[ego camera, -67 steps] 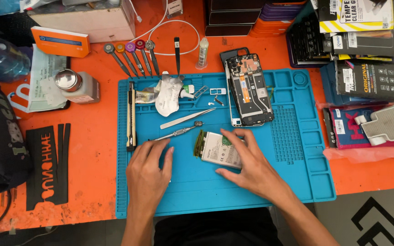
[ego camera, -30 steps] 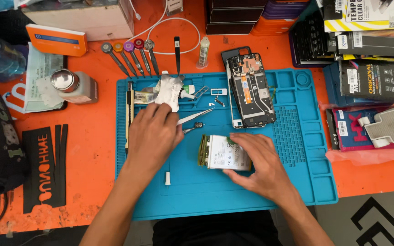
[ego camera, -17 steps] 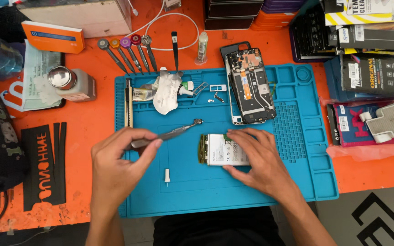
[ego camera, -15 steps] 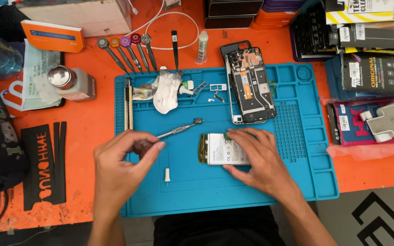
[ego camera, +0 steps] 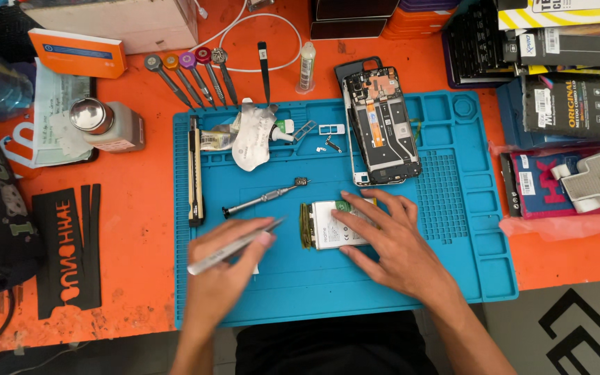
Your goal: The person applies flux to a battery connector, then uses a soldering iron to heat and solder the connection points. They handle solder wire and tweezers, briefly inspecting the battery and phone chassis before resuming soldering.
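Note:
My left hand [ego camera: 225, 271] grips a pair of silver tweezers [ego camera: 234, 246], tips pointing right toward a white phone battery [ego camera: 331, 226] lying on the blue work mat [ego camera: 453, 229]. My right hand [ego camera: 390, 239] rests flat on the right side of that battery, fingers spread. A small screwdriver [ego camera: 262, 199] lies on the mat just above my left hand. An opened phone frame [ego camera: 381, 121] with its circuit boards showing lies at the mat's upper middle.
A utility knife [ego camera: 194, 170], crumpled white wrapper [ego camera: 253, 135] and small parts lie at the mat's top left. Several screwdrivers [ego camera: 189, 73], black tweezers [ego camera: 264, 66], a glue tube [ego camera: 305, 66], a metal-capped bottle [ego camera: 102, 123] and stacked boxes [ego camera: 571, 76] surround the mat on the orange table.
My left hand picked up the tweezers from the mat and drew back toward me. The screwdriver now lies free on the mat. My right hand stayed on the battery.

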